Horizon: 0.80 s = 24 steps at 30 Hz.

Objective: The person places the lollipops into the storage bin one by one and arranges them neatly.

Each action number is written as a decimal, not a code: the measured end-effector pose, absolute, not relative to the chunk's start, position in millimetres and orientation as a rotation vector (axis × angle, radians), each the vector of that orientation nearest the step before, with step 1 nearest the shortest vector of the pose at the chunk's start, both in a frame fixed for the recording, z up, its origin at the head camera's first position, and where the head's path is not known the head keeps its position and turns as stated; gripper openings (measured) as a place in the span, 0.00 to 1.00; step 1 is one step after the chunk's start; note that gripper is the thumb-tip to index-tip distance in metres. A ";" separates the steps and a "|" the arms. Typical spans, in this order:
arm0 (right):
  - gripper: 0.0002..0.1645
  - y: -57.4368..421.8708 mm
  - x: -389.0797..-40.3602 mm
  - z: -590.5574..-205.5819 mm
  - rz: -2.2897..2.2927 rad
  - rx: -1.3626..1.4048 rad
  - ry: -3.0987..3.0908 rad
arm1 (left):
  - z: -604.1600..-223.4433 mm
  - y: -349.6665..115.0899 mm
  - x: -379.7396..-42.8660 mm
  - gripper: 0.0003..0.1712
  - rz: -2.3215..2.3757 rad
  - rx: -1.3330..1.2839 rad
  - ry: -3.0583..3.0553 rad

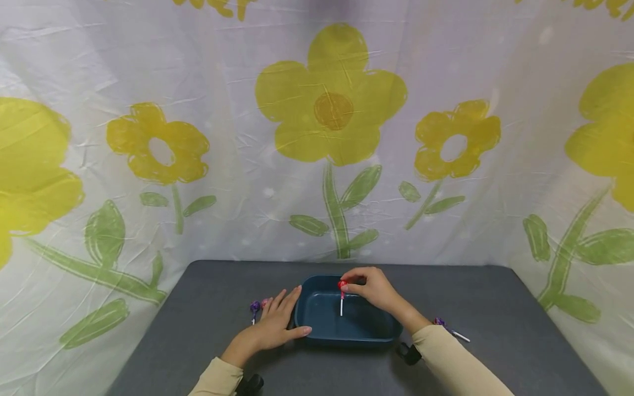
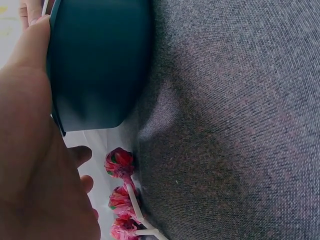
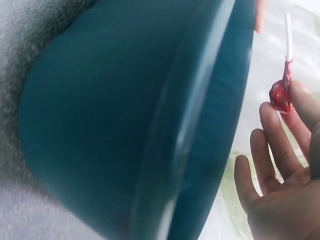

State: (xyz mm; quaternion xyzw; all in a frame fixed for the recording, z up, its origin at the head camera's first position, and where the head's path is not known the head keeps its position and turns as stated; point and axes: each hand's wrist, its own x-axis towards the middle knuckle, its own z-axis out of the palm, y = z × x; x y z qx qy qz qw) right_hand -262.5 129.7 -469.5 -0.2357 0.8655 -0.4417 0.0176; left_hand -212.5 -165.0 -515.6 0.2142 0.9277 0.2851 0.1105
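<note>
A dark teal basin [image 1: 346, 338] stands on the grey table. My right hand [image 1: 373, 289] is over its far part and pinches a red-wrapped lollipop [image 1: 342, 286] by the candy head; the white stick hangs downward. In the right wrist view the lollipop [image 3: 282, 95] sits between thumb and fingertips, beyond the basin's rim [image 3: 187, 125]. My left hand [image 1: 274, 327], fingers straight, rests against the basin's left side. In the left wrist view its thumb [image 2: 35, 47] lies along the rim.
Left of the left hand lie a purple lollipop [image 1: 255, 306] and a pink one [image 1: 266, 302]. Red-pink lollipops [image 2: 120, 162] lie by that hand in the left wrist view. Another purple lollipop [image 1: 438, 322] lies beside the right forearm. A flower-printed cloth [image 1: 238, 165] hangs behind the table.
</note>
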 end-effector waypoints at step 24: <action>0.14 95.9 -264.0 -491.5 -1.410 -0.809 2.619 | -510.8 -164.2 -213.5 0.59 0.813 0.626 2.725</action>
